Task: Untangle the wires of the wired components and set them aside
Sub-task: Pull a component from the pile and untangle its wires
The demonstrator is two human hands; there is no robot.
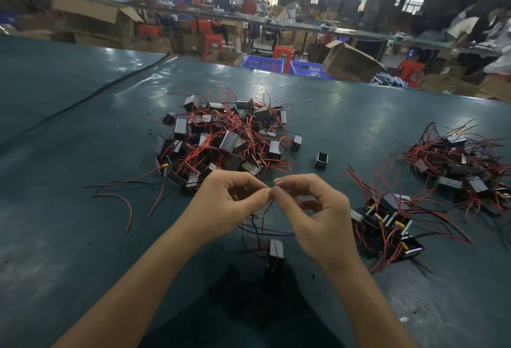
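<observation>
Dark green worktop fills the view, with a busy workshop behind it: blue crates and a cardboard box sit past the far edge. Dead centre is the tangled pile of black components and red wires. Just this side of the pile, 2 hands meet fingertip to fingertip. The left hand pinches a thin red wire between thumb and forefinger, and the right hand pinches the same wire right beside it. Below them, nearer the person than the pile, is 1 black component, hanging or standing, I cannot tell which. Right of the pile lies a lone component, then a small group, and farther right another heap. Left of the pile lies a loose red strand.
</observation>
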